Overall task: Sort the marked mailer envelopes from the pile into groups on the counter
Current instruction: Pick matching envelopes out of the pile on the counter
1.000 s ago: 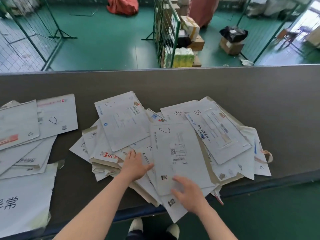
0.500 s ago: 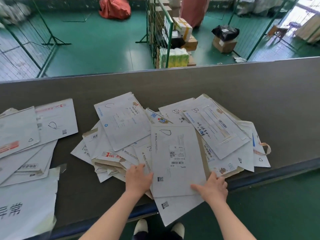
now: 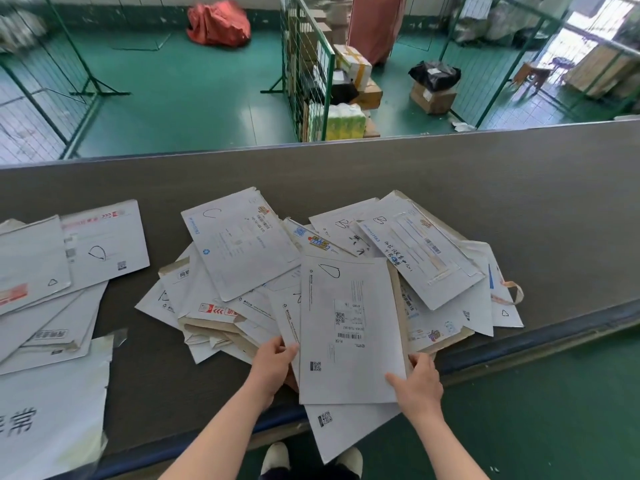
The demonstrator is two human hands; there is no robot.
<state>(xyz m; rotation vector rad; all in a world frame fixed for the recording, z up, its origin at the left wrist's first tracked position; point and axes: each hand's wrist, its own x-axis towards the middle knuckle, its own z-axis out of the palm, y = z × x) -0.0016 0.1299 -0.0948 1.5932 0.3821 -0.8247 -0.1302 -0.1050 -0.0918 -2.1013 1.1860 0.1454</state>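
Green warehouse floor fills the top of the frame, with wire fencing [image 3: 304,64], cardboard boxes [image 3: 433,95] and a red sack [image 3: 218,22] lying on it. Below that runs a long grey counter [image 3: 519,202] with a dark blue front edge.

At the middle of the counter sits the pile of white mailer envelopes [image 3: 242,244], fanned out and overlapping, several bearing hand-drawn marks. On top at the lower centre lies one envelope [image 3: 349,327] with a drawn teardrop near its upper edge and barcodes on its face; its near end juts past the counter's edge. The left hand [image 3: 272,365] grips this envelope's left edge, thumb on top and fingers curled beneath. The right hand [image 3: 417,382] holds its lower right corner, thumb pressed on the face, fingers tucked under. Another envelope [image 3: 346,427] pokes out below it, over the floor.

At the left of the frame lies a separate group of envelopes [image 3: 69,258], well apart from the pile, one marked with a triangle.
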